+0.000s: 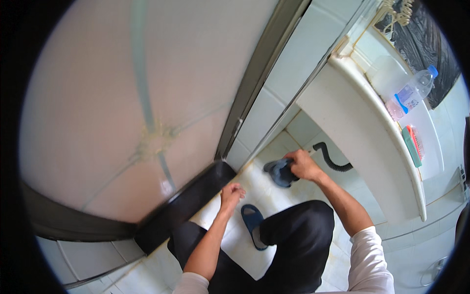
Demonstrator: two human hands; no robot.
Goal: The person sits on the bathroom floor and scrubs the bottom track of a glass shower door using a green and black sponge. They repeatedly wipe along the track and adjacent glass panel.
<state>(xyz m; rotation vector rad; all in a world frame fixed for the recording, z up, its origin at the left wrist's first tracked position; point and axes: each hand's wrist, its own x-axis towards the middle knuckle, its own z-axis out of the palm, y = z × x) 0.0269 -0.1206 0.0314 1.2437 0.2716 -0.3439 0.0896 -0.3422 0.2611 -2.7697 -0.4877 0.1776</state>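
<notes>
My right hand (304, 165) grips a crumpled dark blue-grey bundle (282, 172) above the tiled floor; it is blurred, and I cannot tell whether it is cloth or footwear. The hand is just left of a black corrugated drain hose (332, 158) under the white washbasin counter (352, 128). Lower and to the left, my left hand (232, 194) hovers beside the black door sill (187, 202), its fingers loosely bent and nothing visible in them. A navy slipper (252, 220) is on one of my feet, below and between the hands.
A frosted door panel (110, 92) fills the left side, with a dark frame (253, 84). On the counter are a blue-capped plastic bottle (413, 92) and a green and pink brush (412, 145). A coiled cord (404, 13) hangs at the top right.
</notes>
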